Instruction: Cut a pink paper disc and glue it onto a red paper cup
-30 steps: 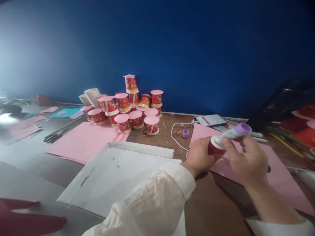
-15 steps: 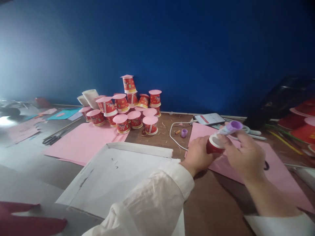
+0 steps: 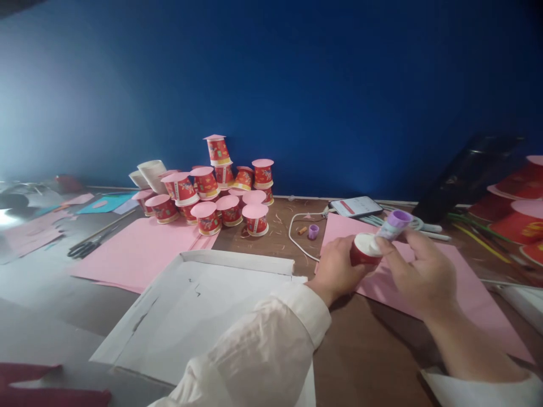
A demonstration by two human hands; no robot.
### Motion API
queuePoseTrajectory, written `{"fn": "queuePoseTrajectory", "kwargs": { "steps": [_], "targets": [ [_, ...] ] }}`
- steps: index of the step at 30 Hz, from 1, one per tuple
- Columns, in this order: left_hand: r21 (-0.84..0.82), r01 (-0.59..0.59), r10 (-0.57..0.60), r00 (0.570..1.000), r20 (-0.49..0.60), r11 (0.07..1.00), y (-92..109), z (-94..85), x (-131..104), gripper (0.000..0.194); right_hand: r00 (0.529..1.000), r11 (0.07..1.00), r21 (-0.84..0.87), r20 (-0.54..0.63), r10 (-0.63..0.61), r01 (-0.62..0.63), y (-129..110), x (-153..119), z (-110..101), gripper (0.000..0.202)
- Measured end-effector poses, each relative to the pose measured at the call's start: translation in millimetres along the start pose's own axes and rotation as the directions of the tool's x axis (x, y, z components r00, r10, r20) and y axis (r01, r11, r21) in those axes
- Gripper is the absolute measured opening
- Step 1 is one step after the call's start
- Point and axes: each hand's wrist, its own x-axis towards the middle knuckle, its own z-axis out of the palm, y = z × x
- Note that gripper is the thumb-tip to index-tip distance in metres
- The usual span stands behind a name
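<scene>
My left hand (image 3: 339,264) is closed around a red paper cup (image 3: 363,249), whose white base faces up. Between the thumb and fingers of my right hand (image 3: 424,268) is a glue stick (image 3: 388,227) with a purple end, tilted, its lower end at the cup's white base. Exactly where the glue touches is hidden by my thumb. A small purple cap (image 3: 313,231) stands on the table just beyond my left hand. Under both hands lies a pink paper sheet (image 3: 466,282).
Red cups topped with pink discs (image 3: 206,217) are stacked at the back. A white box lid (image 3: 169,316), pink sheets (image 3: 139,249) and scissors (image 3: 91,242) lie leftward. A phone (image 3: 356,207) with a white cable rests behind my hands; a dark bottle (image 3: 458,175) leans rightward.
The glue stick and my right hand have shifted slightly down and left relative to the view, over the cup's base. My left hand keeps its hold on the cup.
</scene>
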Motion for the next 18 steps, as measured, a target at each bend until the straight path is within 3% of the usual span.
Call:
{"fn": "queuePoseTrajectory", "kwargs": {
  "steps": [5,10,13,15,18],
  "targets": [
    [0.009,-0.033,0.033,0.999,-0.013,0.999,-4,3.5,0,0.04,0.996,0.996,0.045,-0.014,0.083,-0.082,-2,-2,-7,0.032],
    [-0.011,-0.03,0.029,0.999,-0.019,0.999,-6,4.5,0,0.037,0.999,0.997,0.081,0.03,-0.014,0.011,-3,-3,-5,0.03],
    [-0.013,-0.019,0.018,0.999,-0.034,1.0,-6,4.6,-1,0.038,0.998,0.997,0.048,-0.007,-0.056,0.056,0,-3,-2,0.031],
    [-0.016,-0.015,0.014,0.999,-0.037,1.0,-6,4.8,-1,0.039,0.999,0.999,0.03,-0.047,-0.02,0.022,5,-2,-2,0.032],
    [-0.024,-0.004,0.003,0.999,-0.035,1.0,-6,5.1,-1,0.041,0.988,0.99,0.059,-0.084,0.13,-0.125,15,-3,-3,0.034]
  ]
}}
